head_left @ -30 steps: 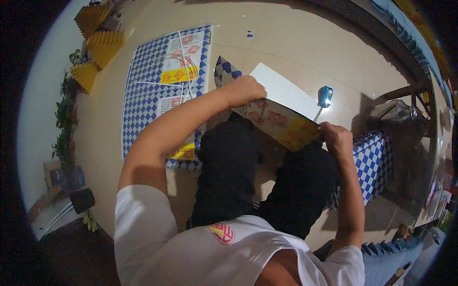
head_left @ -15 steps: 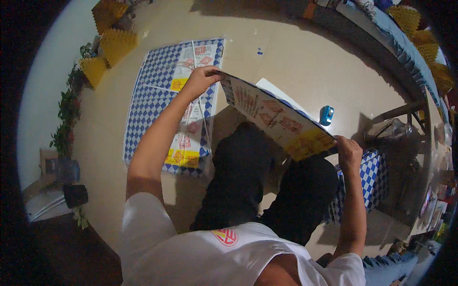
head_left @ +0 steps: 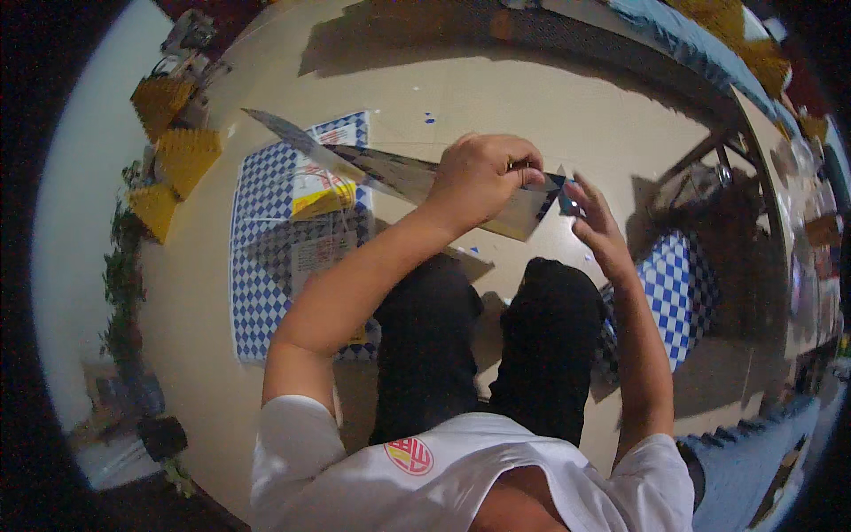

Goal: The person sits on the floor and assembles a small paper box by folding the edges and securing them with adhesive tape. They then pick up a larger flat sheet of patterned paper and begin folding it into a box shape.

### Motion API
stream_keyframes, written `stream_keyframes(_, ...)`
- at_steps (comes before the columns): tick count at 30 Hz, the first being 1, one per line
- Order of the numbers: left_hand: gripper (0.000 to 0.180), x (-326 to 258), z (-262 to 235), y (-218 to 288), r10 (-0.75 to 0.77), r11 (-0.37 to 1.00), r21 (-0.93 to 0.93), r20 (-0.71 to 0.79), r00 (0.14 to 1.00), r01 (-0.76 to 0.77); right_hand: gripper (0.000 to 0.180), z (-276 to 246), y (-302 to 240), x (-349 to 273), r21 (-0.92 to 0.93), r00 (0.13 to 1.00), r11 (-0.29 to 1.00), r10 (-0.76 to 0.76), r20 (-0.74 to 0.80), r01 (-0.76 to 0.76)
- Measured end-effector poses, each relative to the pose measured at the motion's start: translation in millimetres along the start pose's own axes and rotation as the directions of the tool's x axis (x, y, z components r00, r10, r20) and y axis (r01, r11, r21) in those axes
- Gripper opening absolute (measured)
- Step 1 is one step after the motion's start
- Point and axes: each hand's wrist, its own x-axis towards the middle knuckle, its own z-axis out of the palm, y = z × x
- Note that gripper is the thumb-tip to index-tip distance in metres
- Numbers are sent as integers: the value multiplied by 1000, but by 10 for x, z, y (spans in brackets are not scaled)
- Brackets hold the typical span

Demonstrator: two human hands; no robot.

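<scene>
My left hand [head_left: 483, 173] pinches the upper edge of a thin printed card sheet [head_left: 394, 173], which is held up on edge and stretches away to the left. My right hand [head_left: 601, 226] is at the sheet's right end, thumb and fingers apart around a small teal object [head_left: 571, 200]. That object is partly hidden by the fingers and the sheet, and whether the hand touches it cannot be made out. To the left, under the raised sheet, a stack of blue-and-white checkered printed sheets [head_left: 257, 199] lies flat on the floor.
A blue-and-white checkered piece [head_left: 669, 293] stands beside my right forearm, close to a wooden table [head_left: 753, 133]. Yellow corrugated pieces [head_left: 191, 162] and a green plant [head_left: 124, 266] line the left wall. Small blue scraps lie on the tiled floor [head_left: 496, 89].
My left hand has moved right along the sheet, whose far end now swings out to the left. My right hand has let go of the sheet's corner and reached the teal object.
</scene>
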Motion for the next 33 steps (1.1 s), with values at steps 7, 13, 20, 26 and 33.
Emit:
stream_keyframes(7, 15, -108, 715, -174, -157, 987, -7, 165, 974, 160, 25, 76, -358, 112, -210, 998, 978, 30, 62, -16)
stream_keyframes(13, 21, -83, 696, -495, -384, 893, -93, 354, 853, 440, 12, -79, 90, -33, -73, 984, 996, 36, -176, -50)
stream_keyframes(20, 22, -356, 223, -695, -138, 950, 302, 194, 971, 74, 9, -115, -31, -69, -166, 943, 986, -56, -329, 1)
stream_keyframes(26, 19, -738, -374, -1162, -83, 923, 376, -20, 996, 85, 12, -334, 40, -111, -155, 929, 988, -54, -367, -4)
stream_keyframes(33, 22, -807, -481, -1257, -279, 934, 234, 8, 960, 270, 14, 24, -309, 132, -400, 931, 914, -206, -301, 73)
